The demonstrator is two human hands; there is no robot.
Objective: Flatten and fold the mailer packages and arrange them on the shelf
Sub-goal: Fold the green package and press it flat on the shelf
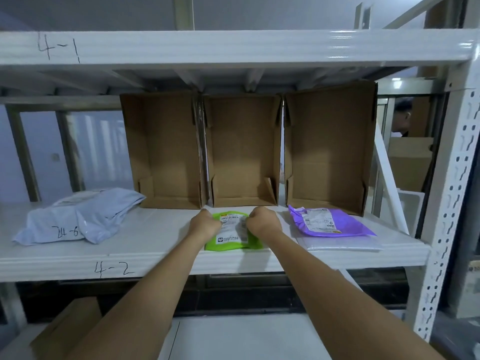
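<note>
1. Nearest you, low in view, a white surface (259, 339) lies under your forearms, with a brown box (70, 326) at its left.
2. Your two arms reach up and forward to the shelf (155, 263) marked "4-2".
3. Your left hand (205, 223) and right hand (262, 220) sit close together, both fisted on the green mailer (231, 242); each seems to pinch its label area, though your fingers are hidden behind the knuckles.
4. The green mailer lies flat near the shelf's front edge, about the middle, its far end under your hands.
5. To its right, a purple mailer (330, 223) rests on a flat white mailer (340, 245), both apart from the green one.
6. Far left on the same shelf, a crumpled grey mailer (78, 216) marked "24-6" lies well apart from your hands.
7. Behind the mailers, three open cardboard boxes stand side by side on their sides: left box (166, 152), middle box (244, 152), right box (330, 149).
8. Above them runs the upper beam (233, 48) marked "4-1".
</note>
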